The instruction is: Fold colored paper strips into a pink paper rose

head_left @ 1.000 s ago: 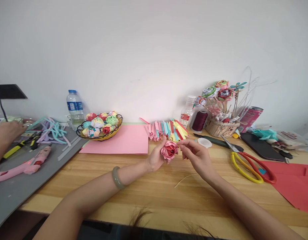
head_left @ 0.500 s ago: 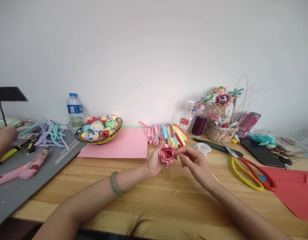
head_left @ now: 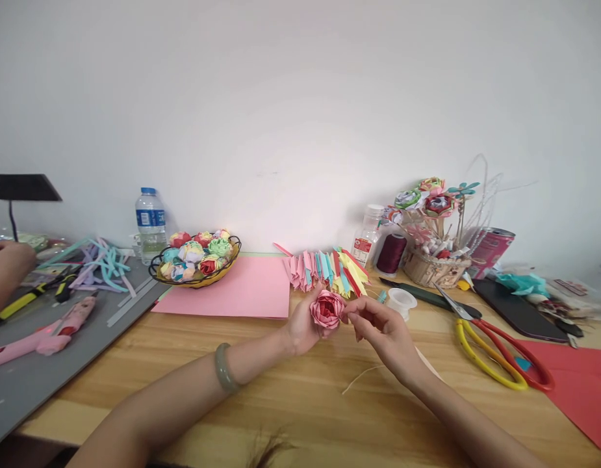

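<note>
A pink folded-paper flower [head_left: 327,309] with a dark red centre faces up above the wooden table. My left hand [head_left: 303,325] is closed round its left side and underside; a stone bangle circles that wrist. At the flower's right edge, my right hand [head_left: 381,328] has thumb and forefinger pinched together, close to or touching the outer petals. Whatever sits between those fingertips is too small to make out. A thin pale string [head_left: 361,376] trails on the table below the right hand. Just behind the flower lie folded paper strips [head_left: 324,270] in several colours.
A basket of paper flowers [head_left: 195,283] stands on pink paper [head_left: 246,292]. To the right are scissors [head_left: 492,348], a thread spool [head_left: 390,253], a white spool [head_left: 401,302] and a phone [head_left: 519,309]. At left, another person's hand [head_left: 10,266] is near a pink glue gun [head_left: 41,335].
The view has shifted slightly, so the table things sit a little lower. Both hands keep about the same hold at the flower, which is turned a little.
</note>
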A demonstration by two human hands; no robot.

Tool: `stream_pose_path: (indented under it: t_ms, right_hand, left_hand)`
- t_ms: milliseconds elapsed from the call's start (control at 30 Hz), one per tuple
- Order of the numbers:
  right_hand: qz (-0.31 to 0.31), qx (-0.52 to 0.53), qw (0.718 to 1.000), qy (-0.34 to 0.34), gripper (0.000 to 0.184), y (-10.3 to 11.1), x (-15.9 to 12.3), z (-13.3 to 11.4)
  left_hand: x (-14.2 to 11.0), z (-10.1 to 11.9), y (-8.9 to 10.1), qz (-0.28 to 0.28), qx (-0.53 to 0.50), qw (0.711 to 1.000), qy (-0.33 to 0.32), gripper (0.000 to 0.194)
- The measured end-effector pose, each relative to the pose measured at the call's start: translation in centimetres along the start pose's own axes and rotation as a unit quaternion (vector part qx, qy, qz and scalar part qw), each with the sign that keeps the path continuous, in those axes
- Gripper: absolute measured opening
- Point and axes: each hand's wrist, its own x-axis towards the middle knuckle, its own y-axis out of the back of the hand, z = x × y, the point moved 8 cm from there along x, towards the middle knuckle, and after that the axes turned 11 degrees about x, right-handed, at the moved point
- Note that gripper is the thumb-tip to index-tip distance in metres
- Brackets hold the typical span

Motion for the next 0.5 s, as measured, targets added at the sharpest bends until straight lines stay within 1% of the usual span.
stream_pose_path:
  t_ms: [133,200,333,433,500]
  right_hand:
    - [-0.001,-0.004,1.0,-0.002,0.017,0.0,-0.1,0.2]
    - [0.005,0.003,1.0,-0.006,0.017,0.2,0.0,0.2]
    - [0.045,0.019,0.999,-0.01,0.019,1.0,0.3,0.4]
    - [0.081,0.021,0.996,-0.013,0.023,1.9,0.4,0.4]
    - [0.099,0.027,0.995,-0.009,0.025,2.4,0.5,0.3]
  left_hand:
    - [0.0,0.1,-0.1,0.0,0.013,1.0,-0.015,0.047]
    - [-0.1,0.3,-0.1,0.002,0.019,1.0,-0.021,0.043]
    - [-0.4,1.1,-0.4,-0.012,0.026,0.998,-0.062,0.034]
    - [-0.5,1.4,-0.6,-0.016,0.028,0.997,-0.077,0.03]
    - [-0.5,1.6,-0.6,-0.012,0.022,0.996,-0.083,0.031]
